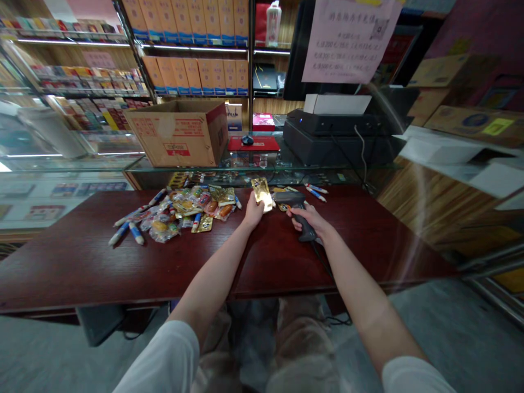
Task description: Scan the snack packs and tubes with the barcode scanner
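**Head view, looking forward and down over my forearms.** I stand at a dark red wooden counter [77, 273] in a shop. Directly beyond it is a glass display case [262, 169], which carries a cardboard box [176, 135], a computer mouse [247, 140] on a red mat [254, 144], and a black printer-like machine [339, 134]. Shelves of orange cartons [192, 73] rise behind them, and a paper notice [352, 41] hangs at upper right.

My left hand [254, 212] is curled partly closed and pinches a gold foil packet [262, 194] upright by its lower end, over the counter's far part. My right hand [313, 220] wraps closed around the handle of a black barcode scanner [302, 215], whose head points left, just beside the packet. The hands are near each other, not touching.

A heap of foil snack packets [192, 207] and blue-and-white sticks [135, 233] lies left of my left hand, almost at its wrist; more sticks [316, 191] lie beyond the scanner. The far edge of the counter is close ahead of the hands; a broad band of wood separates them from the near edge.
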